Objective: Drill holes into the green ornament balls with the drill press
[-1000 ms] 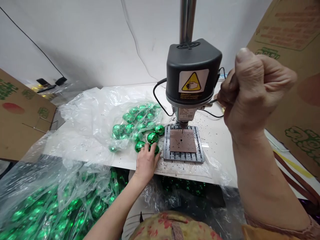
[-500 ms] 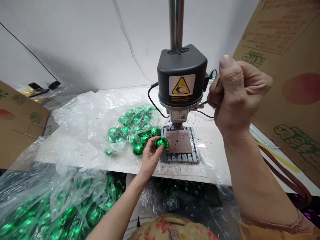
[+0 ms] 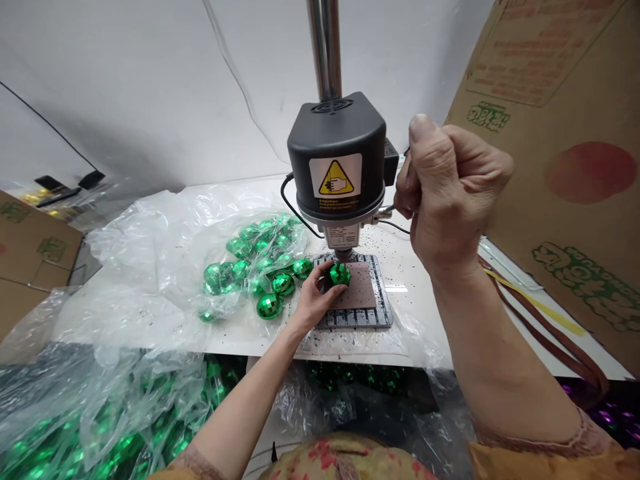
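Between the fingers and thumb of my left hand [image 3: 319, 293] is a shiny green mirrored ball [image 3: 341, 274]. It sits over the brown board [image 3: 363, 287] on the slotted base [image 3: 383, 313], right under the chuck of a black bench drill press [image 3: 337, 160]. My right hand [image 3: 453, 193] is closed in a fist around the drill press's feed lever [image 3: 386, 212], at the right of the motor housing. Most of the lever is hidden by the fingers. The drill bit's tip is hidden at the ball.
More green mirrored balls [image 3: 270, 305] lie left of the base, partly under clear plastic [image 3: 145, 233]. Dark shavings are scattered around the base. A large cardboard box [image 3: 550, 160] stands at the right. Bagged green balls [image 3: 125, 447] fill the lower left, below the table edge.
My left hand has brought the green ball rightward from the base's left edge to under the chuck. My right hand stays closed on the lever. The whole view has shifted slightly.
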Action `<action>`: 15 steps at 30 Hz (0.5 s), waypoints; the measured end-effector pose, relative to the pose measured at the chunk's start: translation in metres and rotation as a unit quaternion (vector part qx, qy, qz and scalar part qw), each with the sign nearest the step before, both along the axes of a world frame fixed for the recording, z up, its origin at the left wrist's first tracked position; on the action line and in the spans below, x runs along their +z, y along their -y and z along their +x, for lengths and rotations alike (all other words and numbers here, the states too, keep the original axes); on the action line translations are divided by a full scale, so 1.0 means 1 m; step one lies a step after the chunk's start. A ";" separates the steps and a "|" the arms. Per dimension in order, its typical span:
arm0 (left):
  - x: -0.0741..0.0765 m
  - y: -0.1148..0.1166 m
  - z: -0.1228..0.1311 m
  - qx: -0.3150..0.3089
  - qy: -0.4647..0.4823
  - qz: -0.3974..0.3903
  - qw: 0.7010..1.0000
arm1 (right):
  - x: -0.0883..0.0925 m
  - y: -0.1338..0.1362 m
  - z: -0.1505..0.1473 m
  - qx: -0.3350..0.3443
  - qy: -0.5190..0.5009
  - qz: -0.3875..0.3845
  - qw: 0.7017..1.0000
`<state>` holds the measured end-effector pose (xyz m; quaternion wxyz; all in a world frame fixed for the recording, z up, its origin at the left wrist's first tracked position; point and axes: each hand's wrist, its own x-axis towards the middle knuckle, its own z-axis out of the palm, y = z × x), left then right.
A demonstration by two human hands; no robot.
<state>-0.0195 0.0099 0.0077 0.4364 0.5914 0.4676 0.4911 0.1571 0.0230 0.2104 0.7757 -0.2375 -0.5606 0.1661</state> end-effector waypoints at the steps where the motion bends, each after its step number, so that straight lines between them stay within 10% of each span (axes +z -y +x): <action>1: -0.001 0.000 0.000 -0.003 -0.025 0.011 1.000 | 0.000 0.000 0.000 -0.002 0.000 -0.001 1.000; 15: 0.006 0.014 0.017 0.015 -0.089 0.061 0.994 | 0.002 0.000 0.000 0.014 -0.009 -0.020 1.000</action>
